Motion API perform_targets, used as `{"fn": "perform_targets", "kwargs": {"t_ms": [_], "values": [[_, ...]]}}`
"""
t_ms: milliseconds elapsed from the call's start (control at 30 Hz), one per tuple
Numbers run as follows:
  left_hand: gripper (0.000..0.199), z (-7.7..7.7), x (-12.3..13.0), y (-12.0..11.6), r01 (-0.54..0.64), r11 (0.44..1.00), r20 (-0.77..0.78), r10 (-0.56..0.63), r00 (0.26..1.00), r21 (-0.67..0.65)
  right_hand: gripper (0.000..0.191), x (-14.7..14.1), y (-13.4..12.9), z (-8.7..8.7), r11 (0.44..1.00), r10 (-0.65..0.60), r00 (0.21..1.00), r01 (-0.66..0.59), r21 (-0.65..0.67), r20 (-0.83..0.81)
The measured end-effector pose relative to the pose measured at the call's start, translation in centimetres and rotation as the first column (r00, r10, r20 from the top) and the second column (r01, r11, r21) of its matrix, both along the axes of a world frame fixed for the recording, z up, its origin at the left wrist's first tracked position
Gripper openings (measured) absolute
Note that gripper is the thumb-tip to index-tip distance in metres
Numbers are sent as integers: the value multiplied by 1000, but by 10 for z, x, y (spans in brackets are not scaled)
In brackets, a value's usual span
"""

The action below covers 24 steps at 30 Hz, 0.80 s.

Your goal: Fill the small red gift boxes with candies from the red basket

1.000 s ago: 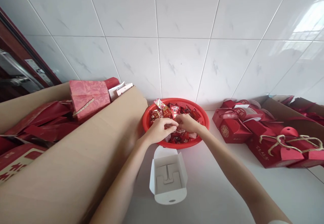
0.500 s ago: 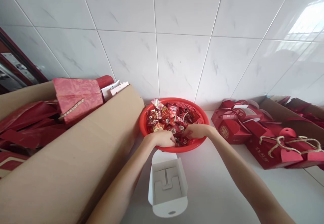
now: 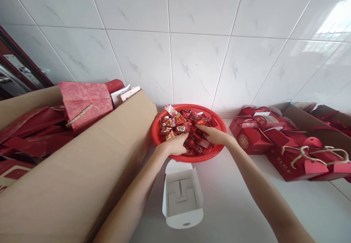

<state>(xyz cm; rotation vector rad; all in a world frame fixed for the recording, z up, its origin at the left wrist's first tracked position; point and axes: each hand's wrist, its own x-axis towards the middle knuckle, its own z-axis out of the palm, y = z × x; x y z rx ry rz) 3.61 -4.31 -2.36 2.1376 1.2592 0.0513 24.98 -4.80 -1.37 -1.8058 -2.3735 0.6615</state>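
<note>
A round red plastic basket point(image 3: 201, 159) stands near the tiled wall, with many wrapped candies point(image 3: 197, 137) in it, mostly red. My left hand point(image 3: 178, 144) reaches over the basket's front left rim into the candies, its fingertips partly hidden among them. From the right, my right hand point(image 3: 212, 134) touches the candies with its fingers apart, the index finger stretched out. Just in front of the basket sits an open white box point(image 3: 182, 195), its flaps spread and its inside bare.
A big cardboard box point(image 3: 109, 155) with red bags point(image 3: 86, 104) fills the left side. At the right lie red gift boxes point(image 3: 253, 140) with rope handles, and another cardboard box point(image 3: 307, 120) behind them.
Both hands have moved slightly up and back over the candies. The right fingers have spread, and the candies at the basket's front have shifted and show more.
</note>
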Motion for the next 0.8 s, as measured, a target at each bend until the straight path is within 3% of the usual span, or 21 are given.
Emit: {"fn": "perform_targets", "kwargs": {"t_ms": [100,233,433,567,800], "values": [[92,0,0,-1,-35,999,12,35,999,34,79,4,2,-5,998,14,998,-11,66,-56],[86,3,1,-4,-97,991,14,96,995,88,74,8,6,-13,984,-40,982,71,164,-186],[82,0,0,-3,-86,981,23,83,996,177,71,13,13,-18,955,-76,938,166,244,-339],[85,0,1,-2,-103,982,-32,110,993,159,65,15,14,-16,950,-64,914,179,256,-402],[78,0,-1,-3,-116,983,-22,120,993,143,48,14,11,-7,943,-127,932,219,250,-339]]}}
